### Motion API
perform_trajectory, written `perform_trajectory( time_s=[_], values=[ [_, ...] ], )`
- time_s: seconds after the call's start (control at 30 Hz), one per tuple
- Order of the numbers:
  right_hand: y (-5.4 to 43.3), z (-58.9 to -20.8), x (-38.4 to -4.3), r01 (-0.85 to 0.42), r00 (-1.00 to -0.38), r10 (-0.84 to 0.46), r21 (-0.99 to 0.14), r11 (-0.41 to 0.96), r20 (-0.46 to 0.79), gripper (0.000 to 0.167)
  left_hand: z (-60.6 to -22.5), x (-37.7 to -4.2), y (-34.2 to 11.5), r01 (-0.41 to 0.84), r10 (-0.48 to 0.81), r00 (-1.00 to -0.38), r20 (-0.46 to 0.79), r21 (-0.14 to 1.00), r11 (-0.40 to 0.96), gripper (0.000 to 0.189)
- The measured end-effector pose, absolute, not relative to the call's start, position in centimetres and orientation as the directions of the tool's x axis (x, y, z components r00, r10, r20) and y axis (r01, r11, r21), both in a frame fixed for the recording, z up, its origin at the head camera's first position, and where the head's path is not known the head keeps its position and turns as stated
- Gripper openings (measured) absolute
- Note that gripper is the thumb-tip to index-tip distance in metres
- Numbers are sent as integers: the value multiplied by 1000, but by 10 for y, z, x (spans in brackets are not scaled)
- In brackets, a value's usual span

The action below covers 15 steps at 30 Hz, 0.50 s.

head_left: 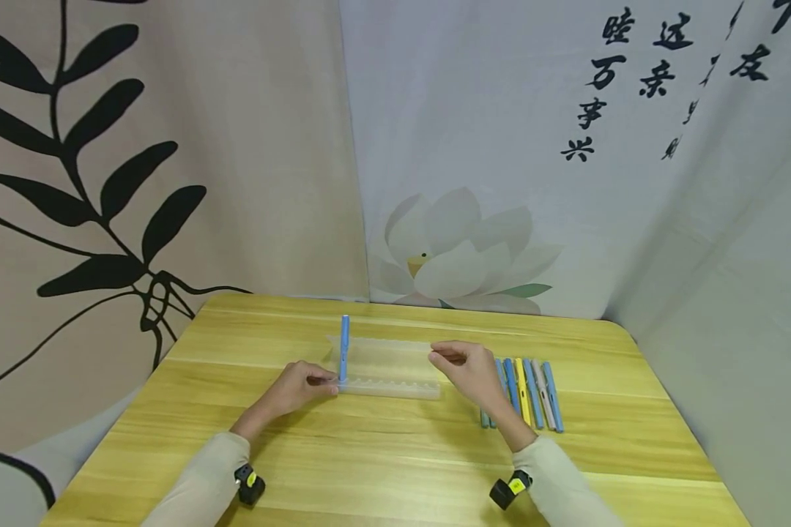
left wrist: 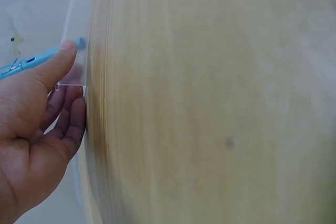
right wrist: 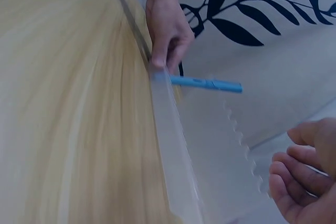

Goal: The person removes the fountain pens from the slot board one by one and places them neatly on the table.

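Observation:
A clear plastic pen stand (head_left: 392, 390) with scalloped edges stands on the table. One blue pen (head_left: 344, 348) is upright at its left end, and also shows in the right wrist view. My left hand (head_left: 301, 386) pinches that end. In the left wrist view, the thumb of the left hand (left wrist: 44, 108) lies by the pen's lower end, with the fingers around the stand's end. My right hand (head_left: 469, 372) is beside the stand's upper right corner. Seen from the right wrist, the right hand (right wrist: 307, 169) has loosely bent fingers near the scalloped edge, with nothing visible between thumb and fingers.
Right of the stand, several pens lie side by side, among them a yellow pen (head_left: 523, 391) and a grey pen (head_left: 543, 395); my right forearm partly covers the row. The wooden table (head_left: 369, 468) meets printed curtains (head_left: 290, 146) at the back.

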State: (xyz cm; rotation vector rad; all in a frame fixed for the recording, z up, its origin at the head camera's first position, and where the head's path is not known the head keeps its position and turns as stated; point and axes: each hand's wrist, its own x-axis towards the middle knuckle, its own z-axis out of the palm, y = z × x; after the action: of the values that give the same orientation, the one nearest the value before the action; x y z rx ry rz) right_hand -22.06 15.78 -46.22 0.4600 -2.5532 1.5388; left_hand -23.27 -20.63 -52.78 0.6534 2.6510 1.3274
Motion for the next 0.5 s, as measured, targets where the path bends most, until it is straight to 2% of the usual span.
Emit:
perform_trajectory(
  time_s=[0.1, 0.5],
  values=[
    [143, -464, -222, -328, -943, -203, -848, 417, 265, 21, -528, -233, -207, 333, 421, -901, 100, 783, 526, 28],
    [100, -477, -227, -354, -924, -291, -845, 401, 249, 22, -528, -233, -207, 329, 422, -902, 93, 781, 531, 26]
  ],
)
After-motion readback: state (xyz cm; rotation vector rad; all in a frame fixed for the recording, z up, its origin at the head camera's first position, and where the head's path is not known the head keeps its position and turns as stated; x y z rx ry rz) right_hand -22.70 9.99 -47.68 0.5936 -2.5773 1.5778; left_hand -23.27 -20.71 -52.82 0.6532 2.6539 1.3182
